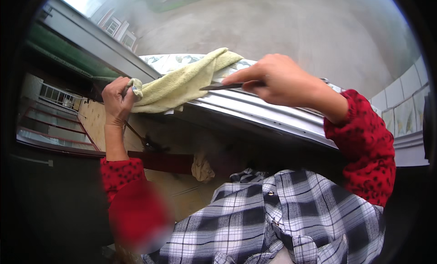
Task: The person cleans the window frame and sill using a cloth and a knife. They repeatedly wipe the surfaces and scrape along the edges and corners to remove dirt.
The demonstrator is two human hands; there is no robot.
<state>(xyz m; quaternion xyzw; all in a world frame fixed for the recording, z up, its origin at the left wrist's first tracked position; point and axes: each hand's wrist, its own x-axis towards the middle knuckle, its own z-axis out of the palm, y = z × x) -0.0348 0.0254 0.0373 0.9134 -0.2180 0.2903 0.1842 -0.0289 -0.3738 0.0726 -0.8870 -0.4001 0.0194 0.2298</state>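
Observation:
A pale yellow-green towel (181, 81) lies stretched over a metal window track (266, 110) and the patterned tiled sill (167, 61) beyond it. Its near left corner is bunched in my left hand (117, 93), beside the frame. My right hand (280, 79) grips a thin dark metal tool, perhaps a knife or scissors (222, 86); its tip points left and lies at the towel's right edge. The fingers hide the rest of the tool, so its exact kind cannot be told.
A sliding window frame (102, 39) rises at the left. White wall tiles (399, 90) line the right side. Below the track, indoors, are a broom (148, 143) and a bunched beige cloth (202, 167). Outside, far below, lies bare paved ground (290, 28).

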